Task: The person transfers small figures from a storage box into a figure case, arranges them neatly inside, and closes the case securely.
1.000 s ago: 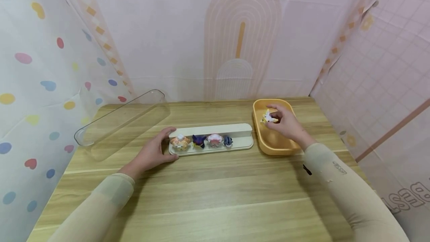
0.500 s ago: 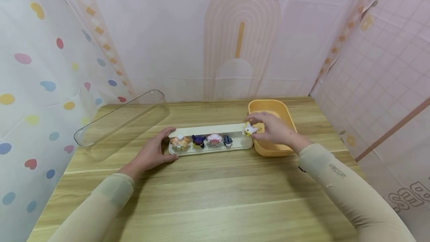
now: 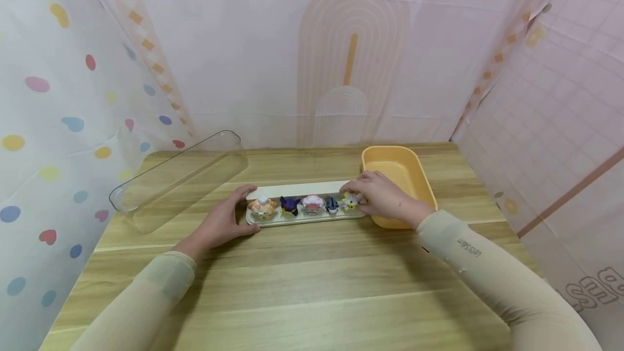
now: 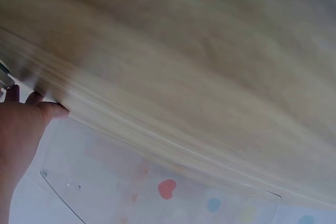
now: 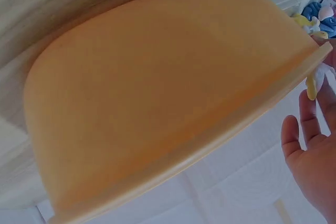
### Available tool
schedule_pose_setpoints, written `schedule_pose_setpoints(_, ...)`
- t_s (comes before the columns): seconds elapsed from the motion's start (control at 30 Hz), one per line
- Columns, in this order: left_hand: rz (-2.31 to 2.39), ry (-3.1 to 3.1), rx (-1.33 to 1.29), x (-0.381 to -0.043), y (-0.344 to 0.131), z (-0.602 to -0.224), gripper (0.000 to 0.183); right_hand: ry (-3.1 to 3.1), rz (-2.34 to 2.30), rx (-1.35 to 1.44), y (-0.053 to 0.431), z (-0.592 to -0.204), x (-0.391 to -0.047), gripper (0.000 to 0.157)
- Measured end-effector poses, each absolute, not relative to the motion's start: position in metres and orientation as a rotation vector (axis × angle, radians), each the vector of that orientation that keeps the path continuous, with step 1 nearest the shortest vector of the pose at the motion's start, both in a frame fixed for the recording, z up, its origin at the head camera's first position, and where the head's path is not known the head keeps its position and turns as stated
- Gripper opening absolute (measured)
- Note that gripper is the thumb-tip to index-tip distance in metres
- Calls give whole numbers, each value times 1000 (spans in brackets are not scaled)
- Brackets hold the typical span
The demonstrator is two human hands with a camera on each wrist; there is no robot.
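Observation:
A long cream display base (image 3: 297,221) lies in the middle of the wooden table with a row of small toy figurines on it. My left hand (image 3: 225,220) holds its left end, thumb at the near edge and fingers at the far one, beside an orange-and-white figurine (image 3: 263,208). Purple (image 3: 290,206), pink-and-white (image 3: 312,205) and dark blue (image 3: 332,205) figurines follow to the right. At the right end, my right hand (image 3: 382,196) pinches a white-and-yellow figurine (image 3: 349,201), low over the base and partly hidden by the fingers.
An orange-yellow bin (image 3: 397,169) stands right of the base, under my right wrist; its wall (image 5: 157,77) fills much of the right wrist view. A clear plastic cover (image 3: 182,180) lies slantwise at the back left. Patterned cloth (image 3: 244,69) hangs behind the table.
My right hand has carried the white-and-yellow figurine from over the bin leftward and down to the base's right end. The bin has shifted slightly left. My left hand has stayed in place.

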State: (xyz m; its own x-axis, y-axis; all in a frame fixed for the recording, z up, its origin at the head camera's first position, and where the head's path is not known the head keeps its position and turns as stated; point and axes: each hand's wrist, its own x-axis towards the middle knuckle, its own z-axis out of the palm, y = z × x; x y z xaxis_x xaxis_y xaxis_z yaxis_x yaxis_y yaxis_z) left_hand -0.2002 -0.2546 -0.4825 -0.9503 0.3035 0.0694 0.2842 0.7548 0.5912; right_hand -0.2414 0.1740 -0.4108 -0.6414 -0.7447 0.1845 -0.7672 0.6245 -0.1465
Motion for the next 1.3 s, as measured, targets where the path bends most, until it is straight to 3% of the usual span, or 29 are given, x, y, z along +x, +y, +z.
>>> schedule_pose_setpoints(0.67, 973, 2926, 502, -197, -254, -481, 104, -2802, 277, 1236, 173, -415, -240, 76)
schedule_pose_setpoints(1.3, 985, 2927, 497, -200, -256, -485, 105, -2866, 345, 1181, 176, -414, -239, 84)
